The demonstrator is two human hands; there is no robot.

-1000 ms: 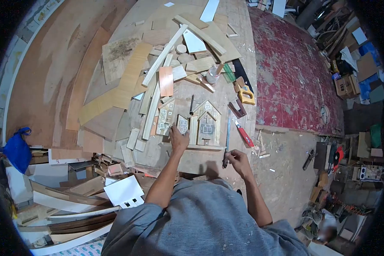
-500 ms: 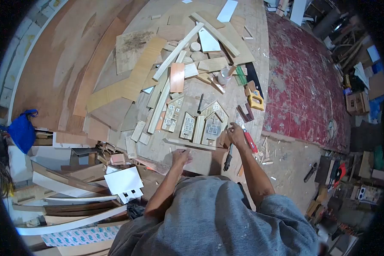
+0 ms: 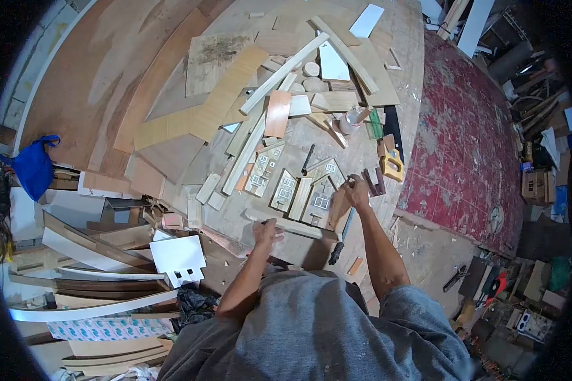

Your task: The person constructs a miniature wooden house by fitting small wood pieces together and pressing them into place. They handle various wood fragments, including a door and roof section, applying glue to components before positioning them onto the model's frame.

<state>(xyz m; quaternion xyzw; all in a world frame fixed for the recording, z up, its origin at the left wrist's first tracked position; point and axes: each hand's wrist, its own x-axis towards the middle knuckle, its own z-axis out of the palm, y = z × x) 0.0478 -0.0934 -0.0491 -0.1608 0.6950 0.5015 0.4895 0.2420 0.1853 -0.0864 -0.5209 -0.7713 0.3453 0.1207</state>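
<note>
My left hand (image 3: pixel 268 233) is at the table's near edge, fingers partly spread beside the left end of a pale wood strip (image 3: pixel 293 228). My right hand (image 3: pixel 357 192) has its fingers curled together at the right side of a house-shaped wooden piece (image 3: pixel 319 202) with small white windows; whatever is in the fingers is hidden. Another windowed house piece (image 3: pixel 285 191) lies to the left of it, and a taller one (image 3: pixel 264 171) beyond that. A slim black stick-like item (image 3: pixel 308 159) rests behind them. Below my right hand lies a tool with a black handle (image 3: pixel 337 254).
Wood offcuts and long battens (image 3: pixel 286 73) are piled across the table's far side, with a whitish cup (image 3: pixel 349 120) among them. A yellow-handled saw (image 3: pixel 393 166) lies at the right edge. Curved boards (image 3: pixel 95 286) stack up at lower left. A blue bag (image 3: pixel 35 168) hangs left.
The view has shifted, moving the table contents slightly right. The wood strip's right end now sits farther from the house pieces. The red-handled tool beside my right forearm is no longer visible.
</note>
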